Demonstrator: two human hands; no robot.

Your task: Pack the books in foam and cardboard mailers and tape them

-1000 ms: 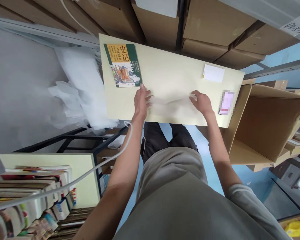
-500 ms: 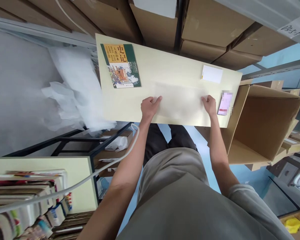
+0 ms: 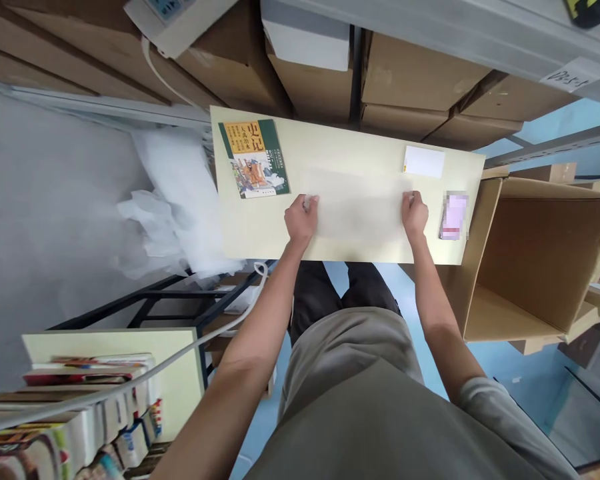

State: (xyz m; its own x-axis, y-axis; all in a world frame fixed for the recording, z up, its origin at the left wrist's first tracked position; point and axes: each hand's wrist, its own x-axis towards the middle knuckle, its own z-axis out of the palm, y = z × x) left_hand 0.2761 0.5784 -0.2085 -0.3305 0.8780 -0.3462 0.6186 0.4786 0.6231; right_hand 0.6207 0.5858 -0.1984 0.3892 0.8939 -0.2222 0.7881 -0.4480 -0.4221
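The left hand [image 3: 301, 219] and right hand [image 3: 415, 213] are gripping opposite ends of a translucent sheet [image 3: 360, 207], fingers curled closed, just right of the book [image 3: 257, 163]. The book is displaying 史记 in large characters; far to its right, a shelf label [image 3: 577, 73] is bearing hard-to-read handwriting.

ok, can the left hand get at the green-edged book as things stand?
Likely yes, once freed: the left hand grips one end of the translucent sheet, but the book lies close by on the tabletop, with nothing visible covering it or between them.
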